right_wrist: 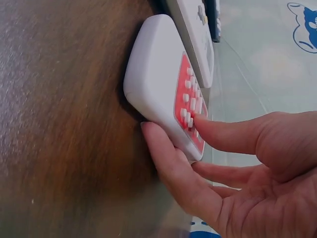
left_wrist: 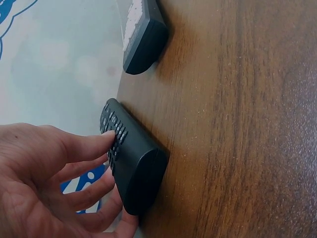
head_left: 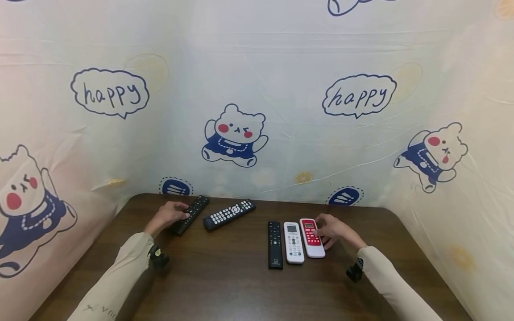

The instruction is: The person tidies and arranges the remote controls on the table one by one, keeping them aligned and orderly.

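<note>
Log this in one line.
left hand: grips leftmost black remote; right hand: grips red-faced white remote; between: two black remotes, white remote

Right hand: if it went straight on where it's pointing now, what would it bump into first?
The red remote, since the right hand is touching it. Past that, it might meet the white remote or the cloth behind; depth is hard to judge.
</note>
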The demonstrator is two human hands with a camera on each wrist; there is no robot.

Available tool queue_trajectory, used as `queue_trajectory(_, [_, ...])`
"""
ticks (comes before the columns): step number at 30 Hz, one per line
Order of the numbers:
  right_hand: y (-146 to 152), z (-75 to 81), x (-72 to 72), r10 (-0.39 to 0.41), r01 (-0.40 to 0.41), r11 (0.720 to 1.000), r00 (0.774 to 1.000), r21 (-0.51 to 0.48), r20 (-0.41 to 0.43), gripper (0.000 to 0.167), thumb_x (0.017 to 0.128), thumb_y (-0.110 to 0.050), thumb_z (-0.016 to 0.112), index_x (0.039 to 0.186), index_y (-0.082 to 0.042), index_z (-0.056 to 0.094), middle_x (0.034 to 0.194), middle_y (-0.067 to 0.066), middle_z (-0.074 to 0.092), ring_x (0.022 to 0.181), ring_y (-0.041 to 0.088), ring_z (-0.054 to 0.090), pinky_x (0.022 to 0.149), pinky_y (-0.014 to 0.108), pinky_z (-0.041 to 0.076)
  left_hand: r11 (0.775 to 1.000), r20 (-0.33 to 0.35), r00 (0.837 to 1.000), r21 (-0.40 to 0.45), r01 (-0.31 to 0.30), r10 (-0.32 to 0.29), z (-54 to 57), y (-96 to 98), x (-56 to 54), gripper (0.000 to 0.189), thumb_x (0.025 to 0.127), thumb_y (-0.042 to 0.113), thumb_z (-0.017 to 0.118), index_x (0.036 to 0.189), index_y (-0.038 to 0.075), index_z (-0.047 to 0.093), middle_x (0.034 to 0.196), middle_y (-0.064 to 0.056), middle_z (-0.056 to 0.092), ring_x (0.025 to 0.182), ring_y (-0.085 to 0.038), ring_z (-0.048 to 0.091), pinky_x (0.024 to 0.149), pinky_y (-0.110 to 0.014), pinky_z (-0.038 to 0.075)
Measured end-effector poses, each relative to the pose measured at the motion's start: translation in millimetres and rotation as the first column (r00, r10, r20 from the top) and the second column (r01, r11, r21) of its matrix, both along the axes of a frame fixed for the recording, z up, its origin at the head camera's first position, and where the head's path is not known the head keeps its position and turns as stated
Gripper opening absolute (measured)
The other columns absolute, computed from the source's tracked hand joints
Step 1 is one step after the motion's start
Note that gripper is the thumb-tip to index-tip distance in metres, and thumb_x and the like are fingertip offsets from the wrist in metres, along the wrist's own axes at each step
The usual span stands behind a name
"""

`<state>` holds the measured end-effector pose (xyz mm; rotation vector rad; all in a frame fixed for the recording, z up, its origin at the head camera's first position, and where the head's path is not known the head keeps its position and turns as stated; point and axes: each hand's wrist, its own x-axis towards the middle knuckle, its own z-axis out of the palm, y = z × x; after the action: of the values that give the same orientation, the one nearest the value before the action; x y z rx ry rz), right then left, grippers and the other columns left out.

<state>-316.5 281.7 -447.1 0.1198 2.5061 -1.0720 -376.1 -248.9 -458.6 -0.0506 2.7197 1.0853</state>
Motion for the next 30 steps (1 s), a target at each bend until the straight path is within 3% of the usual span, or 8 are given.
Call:
queue_trajectory(9, [-8.4,4.9,-3.4,-0.050,0.050,0.999,0.998,-0.007,0.033,0.061,0.098,-0.010,0.071,0.148,0.005,0.039,0.120,0.031,0.058,0.096,0.036,0.070,0.072,0.045,0.066,1.000,-0.002,1.000,0.010,0.006,-0.006,0.0,-1.0,1.3,0.051,0.100,0.011,0.065,0.146,-0.008,0.051,0.149,-0.040,0.045,0.125,-0.049,0.052,0.106,-0.064,0.047])
queue_trajectory(16, [-12.2,2.9,-4.9,-0.054,0.052,0.998,0.998,0.042,0.032,0.051,0.097,-0.010,0.071,0.137,0.007,0.046,0.109,0.025,0.061,0.092,0.032,0.068,0.068,0.040,0.066,1.000,-0.017,1.000,0.014,0.012,-0.012,-2.4,-1.0,-0.9,0.052,0.099,0.010,0.066,0.145,-0.010,0.052,0.147,-0.040,0.047,0.125,-0.048,0.053,0.110,-0.064,0.044])
queue_trajectory(30, [-10.2,9.4,-8.7,-0.035,0.032,0.999,0.994,0.031,0.103,0.037,0.098,-0.012,0.070,0.123,0.009,0.051,0.108,0.024,0.060,0.095,0.034,0.066,0.071,0.040,0.066,1.000,0.007,1.000,-0.011,-0.001,0.001,0.7,1.1,0.1,0.052,0.100,0.011,0.064,0.146,-0.009,0.051,0.148,-0.040,0.045,0.126,-0.049,0.052,0.108,-0.063,0.046])
